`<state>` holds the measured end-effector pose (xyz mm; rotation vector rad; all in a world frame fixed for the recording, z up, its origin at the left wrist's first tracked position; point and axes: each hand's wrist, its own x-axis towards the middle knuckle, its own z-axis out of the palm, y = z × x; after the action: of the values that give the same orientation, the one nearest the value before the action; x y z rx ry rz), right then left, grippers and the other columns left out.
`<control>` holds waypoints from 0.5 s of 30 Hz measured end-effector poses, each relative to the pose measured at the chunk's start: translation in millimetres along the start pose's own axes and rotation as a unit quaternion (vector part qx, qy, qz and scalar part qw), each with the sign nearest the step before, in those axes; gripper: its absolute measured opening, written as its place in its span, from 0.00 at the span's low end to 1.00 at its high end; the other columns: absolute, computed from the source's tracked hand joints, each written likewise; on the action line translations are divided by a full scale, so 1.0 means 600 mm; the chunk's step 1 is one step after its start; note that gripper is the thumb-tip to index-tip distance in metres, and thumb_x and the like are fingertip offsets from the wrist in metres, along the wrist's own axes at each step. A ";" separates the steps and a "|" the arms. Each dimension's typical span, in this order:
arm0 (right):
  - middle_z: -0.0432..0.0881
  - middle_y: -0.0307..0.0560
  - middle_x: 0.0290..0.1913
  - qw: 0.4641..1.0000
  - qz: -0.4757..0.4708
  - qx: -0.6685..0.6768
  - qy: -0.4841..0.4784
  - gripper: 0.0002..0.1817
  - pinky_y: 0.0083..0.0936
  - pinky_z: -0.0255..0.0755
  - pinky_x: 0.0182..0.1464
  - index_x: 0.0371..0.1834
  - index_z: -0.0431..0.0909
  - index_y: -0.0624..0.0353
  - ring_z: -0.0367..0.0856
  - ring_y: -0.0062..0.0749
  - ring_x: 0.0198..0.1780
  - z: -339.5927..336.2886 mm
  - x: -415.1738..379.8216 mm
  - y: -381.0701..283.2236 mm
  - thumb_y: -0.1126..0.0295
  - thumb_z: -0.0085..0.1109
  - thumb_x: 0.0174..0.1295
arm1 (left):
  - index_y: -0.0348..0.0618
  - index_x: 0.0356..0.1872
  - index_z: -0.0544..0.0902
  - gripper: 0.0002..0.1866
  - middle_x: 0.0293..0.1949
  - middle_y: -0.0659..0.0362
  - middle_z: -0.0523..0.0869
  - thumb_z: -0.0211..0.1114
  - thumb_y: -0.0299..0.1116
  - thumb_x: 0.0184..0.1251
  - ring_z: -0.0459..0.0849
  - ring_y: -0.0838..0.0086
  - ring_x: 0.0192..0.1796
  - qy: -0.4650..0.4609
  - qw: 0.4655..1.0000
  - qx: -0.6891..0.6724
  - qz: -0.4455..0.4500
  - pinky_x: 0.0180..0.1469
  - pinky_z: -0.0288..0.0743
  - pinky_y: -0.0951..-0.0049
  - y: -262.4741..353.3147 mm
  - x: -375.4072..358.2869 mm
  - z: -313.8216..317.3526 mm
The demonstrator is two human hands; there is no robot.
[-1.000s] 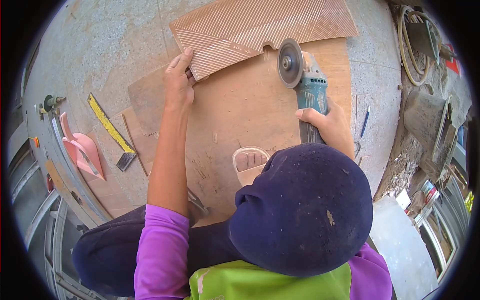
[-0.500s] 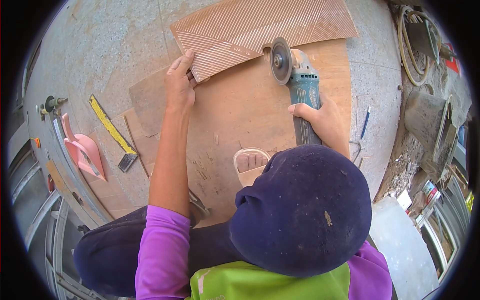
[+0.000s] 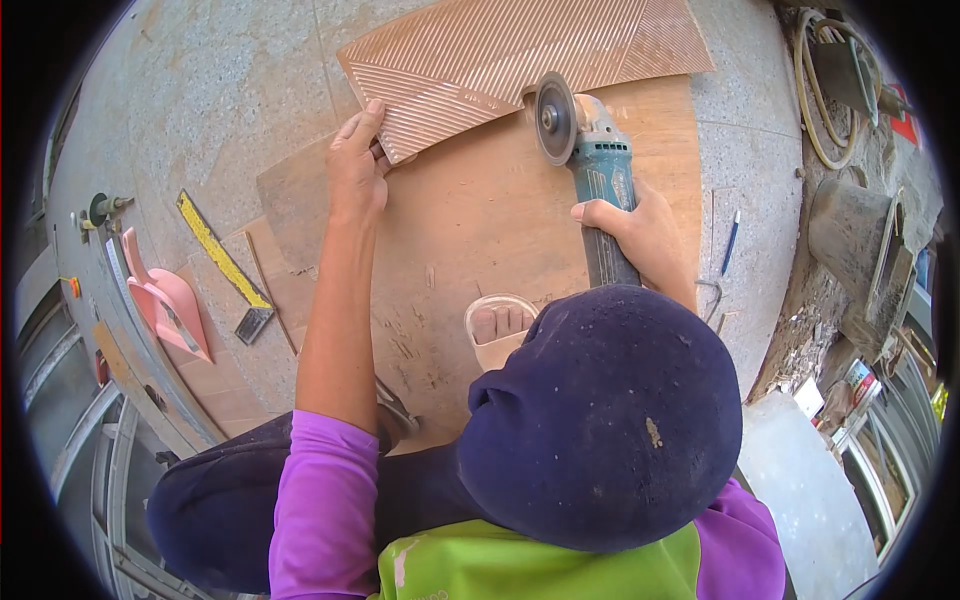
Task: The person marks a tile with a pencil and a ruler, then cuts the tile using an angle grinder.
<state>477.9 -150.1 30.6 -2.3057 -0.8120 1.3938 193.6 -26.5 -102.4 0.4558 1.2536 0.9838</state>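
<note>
My left hand (image 3: 357,160) grips the near left corner of a brown tile (image 3: 520,60), thumb on top and fingers under its edge. The tile lies ribbed side up, with a diagonal seam and a small notch in its near edge. My right hand (image 3: 645,235) is wrapped round the teal and black body of an angle grinder (image 3: 604,178). Its round cutting disc (image 3: 555,118) stands upright right at the notch, overlapping the tile's edge in this view. Under the tile is a worn wooden board (image 3: 470,210); a sandalled foot (image 3: 500,325) rests on it.
To the left lie a yellow-and-black strip tool (image 3: 225,250), a thin stick (image 3: 270,290) and a pink dustpan (image 3: 170,305). A blue pen (image 3: 732,243) lies on the right. Beyond it are a dusty bucket (image 3: 850,225) and a coiled hose (image 3: 808,90). A dark cap (image 3: 600,420) hides the lower middle.
The grinder and my right hand have shifted very slightly left, the disc staying by the notch. My left hand keeps its grip on the tile's corner.
</note>
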 end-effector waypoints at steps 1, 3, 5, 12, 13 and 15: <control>0.85 0.52 0.30 1.000 0.003 0.004 -0.003 0.27 0.30 0.76 0.31 0.41 0.84 0.68 0.84 0.34 0.28 0.000 0.000 -0.002 0.56 0.77 0.47 | 0.35 0.52 0.86 0.17 0.45 0.58 0.90 0.70 0.41 0.77 0.88 0.75 0.43 0.000 1.000 0.000 0.000 0.46 0.86 0.72 0.000 0.001 -0.001; 0.85 0.52 0.30 1.000 0.002 0.004 0.004 0.26 0.30 0.76 0.31 0.41 0.84 0.68 0.84 0.34 0.28 0.002 0.000 0.000 0.56 0.77 0.47 | 0.36 0.55 0.85 0.18 0.48 0.57 0.90 0.66 0.42 0.80 0.88 0.73 0.46 -0.007 1.000 0.021 -0.006 0.48 0.85 0.70 0.000 0.001 -0.004; 0.85 0.52 0.30 1.000 0.003 0.007 0.008 0.26 0.30 0.76 0.31 0.41 0.84 0.68 0.84 0.34 0.28 0.001 -0.001 0.000 0.56 0.77 0.47 | 0.36 0.56 0.85 0.18 0.48 0.57 0.90 0.66 0.42 0.80 0.88 0.73 0.46 -0.011 1.000 0.021 -0.008 0.48 0.85 0.70 0.000 0.003 -0.003; 0.85 0.52 0.29 1.000 0.009 -0.007 0.002 0.26 0.31 0.76 0.30 0.41 0.84 0.68 0.84 0.35 0.27 -0.003 -0.012 -0.012 0.56 0.77 0.46 | 0.36 0.56 0.85 0.18 0.48 0.57 0.90 0.67 0.42 0.79 0.88 0.73 0.46 -0.006 1.000 0.014 -0.008 0.48 0.85 0.69 -0.001 0.003 -0.003; 0.85 0.52 0.29 1.000 0.011 -0.012 0.000 0.27 0.31 0.75 0.30 0.41 0.84 0.68 0.84 0.35 0.27 -0.005 -0.013 -0.014 0.56 0.77 0.46 | 0.37 0.57 0.84 0.18 0.49 0.57 0.89 0.65 0.42 0.81 0.88 0.72 0.48 -0.007 1.000 0.023 -0.008 0.49 0.85 0.67 -0.001 0.003 -0.002; 0.85 0.52 0.29 1.000 0.004 -0.011 0.005 0.27 0.31 0.75 0.29 0.41 0.84 0.68 0.83 0.35 0.27 -0.003 -0.009 -0.010 0.56 0.77 0.46 | 0.37 0.57 0.84 0.18 0.49 0.57 0.89 0.65 0.42 0.81 0.88 0.72 0.48 -0.007 1.000 0.022 -0.008 0.49 0.85 0.67 -0.001 0.002 -0.001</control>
<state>475.7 -148.9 38.8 -2.3331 -0.8203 1.3812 193.0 -25.9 -103.6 0.4851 1.2670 0.9387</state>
